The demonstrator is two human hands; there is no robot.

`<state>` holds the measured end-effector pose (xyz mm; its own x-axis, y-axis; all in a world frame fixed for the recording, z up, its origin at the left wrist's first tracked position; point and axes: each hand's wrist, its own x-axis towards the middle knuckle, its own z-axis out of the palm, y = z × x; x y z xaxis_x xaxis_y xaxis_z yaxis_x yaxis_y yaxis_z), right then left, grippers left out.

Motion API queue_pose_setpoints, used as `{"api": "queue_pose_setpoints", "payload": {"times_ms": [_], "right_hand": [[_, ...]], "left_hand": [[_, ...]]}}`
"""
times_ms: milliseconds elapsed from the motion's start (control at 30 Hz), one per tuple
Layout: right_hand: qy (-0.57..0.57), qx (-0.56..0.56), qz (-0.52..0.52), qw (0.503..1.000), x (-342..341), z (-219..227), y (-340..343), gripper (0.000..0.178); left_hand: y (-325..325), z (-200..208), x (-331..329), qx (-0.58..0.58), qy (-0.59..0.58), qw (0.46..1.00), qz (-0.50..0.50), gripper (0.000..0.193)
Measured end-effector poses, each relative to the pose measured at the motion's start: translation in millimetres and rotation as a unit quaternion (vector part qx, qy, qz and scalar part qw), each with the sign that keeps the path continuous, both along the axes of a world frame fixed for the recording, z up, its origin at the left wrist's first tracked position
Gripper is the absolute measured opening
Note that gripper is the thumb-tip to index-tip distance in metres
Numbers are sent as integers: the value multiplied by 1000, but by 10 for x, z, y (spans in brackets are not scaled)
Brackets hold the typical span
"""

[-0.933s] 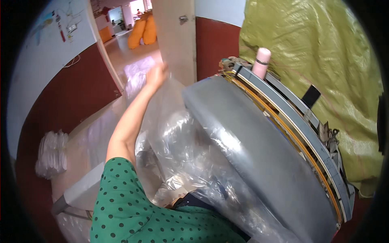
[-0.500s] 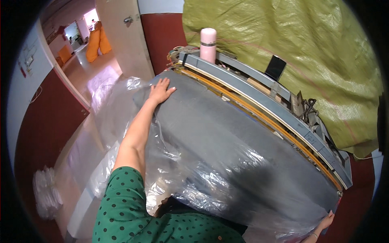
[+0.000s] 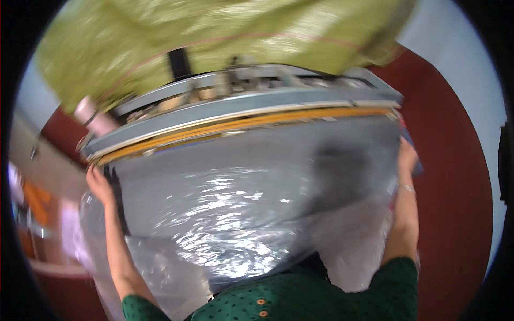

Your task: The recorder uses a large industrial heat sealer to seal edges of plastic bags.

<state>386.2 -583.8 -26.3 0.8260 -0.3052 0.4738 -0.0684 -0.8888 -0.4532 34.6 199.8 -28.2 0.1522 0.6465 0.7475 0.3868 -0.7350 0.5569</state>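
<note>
A grey padded board (image 3: 257,155) spans the space before me, with a clear plastic sheet (image 3: 230,235) spread over it and hanging down toward my body. My left hand (image 3: 99,184) is at the board's far left corner, its fingers closed at the sheet's edge beside a dark strip. At the far right corner, my right hand (image 3: 407,155) is closed round the edge of the board and sheet. Motion blurs both hands, and their fingertips are partly hidden. Just beyond the board runs a long grey metal beam (image 3: 241,106) with an orange strip (image 3: 251,124) along its near side.
On the left end of the beam stands a pink bottle (image 3: 96,116). A dark flat object (image 3: 179,64) leans behind the beam against a yellow-green tarp (image 3: 225,27). A red and white wall (image 3: 450,160) rises at the right. A doorway with orange sacks (image 3: 37,203) lies at the left.
My view has turned right, bringing the beam nearly level. My left hand has gone from lying flat on the sheet to its left edge; my right hand has moved up to the far right corner.
</note>
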Motion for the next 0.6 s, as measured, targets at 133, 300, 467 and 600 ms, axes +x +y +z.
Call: {"api": "queue_pose_setpoints", "payload": {"times_ms": [133, 300, 467, 600], "right_hand": [[-45, -35, 16, 998, 150, -159, -402, 39], [-58, -1, 48, 997, 59, -321, -724, 31], [-17, -4, 0, 1000, 1, -167, -503, 31], [-14, -17, -15, 1000, 16, -163, -440, 31]], "left_hand": [[-1480, 101, 726, -213, -16, 923, -319, 27], [-4024, 492, 1112, -361, 188, 657, -634, 21], [-5468, 43, 1134, -363, 341, 258, -828, 38], [-6213, -618, 1229, -391, 371, 314, -781, 50]]}}
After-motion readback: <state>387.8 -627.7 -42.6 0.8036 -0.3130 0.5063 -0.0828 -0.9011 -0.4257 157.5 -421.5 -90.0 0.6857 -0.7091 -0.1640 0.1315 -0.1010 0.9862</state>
